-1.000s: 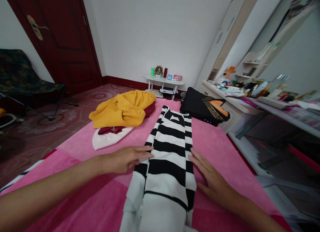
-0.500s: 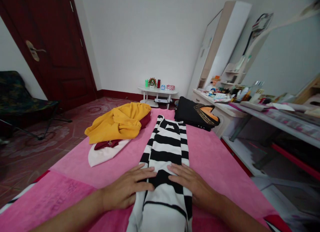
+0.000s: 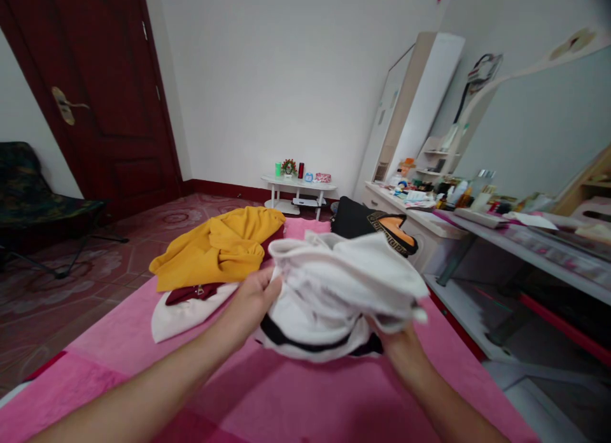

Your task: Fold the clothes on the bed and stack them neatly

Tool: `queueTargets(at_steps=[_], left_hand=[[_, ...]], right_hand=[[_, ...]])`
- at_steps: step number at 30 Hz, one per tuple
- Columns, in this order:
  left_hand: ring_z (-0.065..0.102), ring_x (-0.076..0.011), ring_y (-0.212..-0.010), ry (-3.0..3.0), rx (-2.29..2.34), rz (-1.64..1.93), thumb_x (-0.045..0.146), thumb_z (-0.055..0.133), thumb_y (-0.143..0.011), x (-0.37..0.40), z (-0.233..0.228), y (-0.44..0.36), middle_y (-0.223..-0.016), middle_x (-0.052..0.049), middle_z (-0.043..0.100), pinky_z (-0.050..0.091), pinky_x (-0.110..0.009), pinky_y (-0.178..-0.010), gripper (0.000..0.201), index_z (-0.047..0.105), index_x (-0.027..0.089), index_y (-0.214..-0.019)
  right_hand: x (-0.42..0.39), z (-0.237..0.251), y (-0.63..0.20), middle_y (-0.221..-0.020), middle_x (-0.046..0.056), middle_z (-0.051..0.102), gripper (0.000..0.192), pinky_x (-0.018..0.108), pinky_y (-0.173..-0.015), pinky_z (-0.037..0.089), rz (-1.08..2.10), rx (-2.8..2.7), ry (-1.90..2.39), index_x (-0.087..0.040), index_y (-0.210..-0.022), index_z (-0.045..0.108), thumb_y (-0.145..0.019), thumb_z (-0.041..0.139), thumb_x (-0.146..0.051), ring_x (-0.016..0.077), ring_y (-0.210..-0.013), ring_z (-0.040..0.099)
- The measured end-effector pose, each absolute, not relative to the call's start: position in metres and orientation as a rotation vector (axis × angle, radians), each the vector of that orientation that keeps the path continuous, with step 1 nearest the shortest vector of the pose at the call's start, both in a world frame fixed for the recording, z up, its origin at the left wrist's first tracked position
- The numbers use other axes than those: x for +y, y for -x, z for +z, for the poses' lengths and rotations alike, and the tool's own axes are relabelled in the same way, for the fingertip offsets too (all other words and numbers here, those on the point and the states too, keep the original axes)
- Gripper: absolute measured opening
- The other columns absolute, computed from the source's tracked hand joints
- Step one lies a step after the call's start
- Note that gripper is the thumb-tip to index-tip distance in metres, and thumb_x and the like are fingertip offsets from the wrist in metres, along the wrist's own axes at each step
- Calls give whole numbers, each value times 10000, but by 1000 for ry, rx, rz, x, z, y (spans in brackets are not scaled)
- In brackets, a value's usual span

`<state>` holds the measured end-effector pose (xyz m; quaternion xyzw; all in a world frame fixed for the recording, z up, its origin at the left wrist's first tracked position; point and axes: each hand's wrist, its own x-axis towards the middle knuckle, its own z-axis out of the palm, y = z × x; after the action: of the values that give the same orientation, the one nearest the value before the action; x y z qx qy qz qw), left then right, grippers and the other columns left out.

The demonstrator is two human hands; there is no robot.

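White garment (image 3: 329, 290) between both hands (image 3: 259, 291)

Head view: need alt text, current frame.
Left hand grips a bunched white garment with black bands above a pink cover; the right hand is mostly hidden by it. A yellow garment lies left, black clothing right.

A dark red door (image 3: 112, 105) stands near a camouflage chair (image 3: 23, 183); a low white desk (image 3: 305, 185) bears a green container (image 3: 278, 169) and flowers (image 3: 289, 165)
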<state>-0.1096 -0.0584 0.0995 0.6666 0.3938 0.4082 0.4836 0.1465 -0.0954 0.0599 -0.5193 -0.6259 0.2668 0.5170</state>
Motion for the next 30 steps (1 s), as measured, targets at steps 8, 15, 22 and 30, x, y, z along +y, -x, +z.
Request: queueTargets(at_steps=[8,15,22,30], left_hand=[[626,-303,-950,-1746,1902,879,272,438,-890,67,35,57,-913,-201,673,450,-358,-779,281,640,81,-928],[629,-284,-952,-1803,1895,939,353,379,-930,73,6,65,-927,-166,677,450,-350,-791,330,621,132,-967],[610,-195,-1009,-1981,1455,1153,462,663,-752,75,27,66,-1127,-51,646,456,-263,-838,585,474,227,-1253],[558,-239,-1093,-2131,1811,836,245,658,-736,65,52,63,-1188,-66,587,414,-316,-904,377,620,271,-1110]], right_hand=[[22,12,-157,-807,125,689,189,359,-761,460,371,-1369,1817,-147,-816,632,-753,540,-299,276,-838,638],[20,-12,-164,-881,112,681,229,306,-755,439,241,-1379,1792,-180,-879,589,-804,457,-351,246,-881,629],[5,-19,-167,-884,120,673,376,325,-724,445,104,-1126,1743,-157,-953,573,-832,401,-469,261,-828,628],[4,23,-168,-990,89,657,296,292,-631,401,12,-1391,2070,-191,-1053,566,-772,507,-262,230,-829,626]])
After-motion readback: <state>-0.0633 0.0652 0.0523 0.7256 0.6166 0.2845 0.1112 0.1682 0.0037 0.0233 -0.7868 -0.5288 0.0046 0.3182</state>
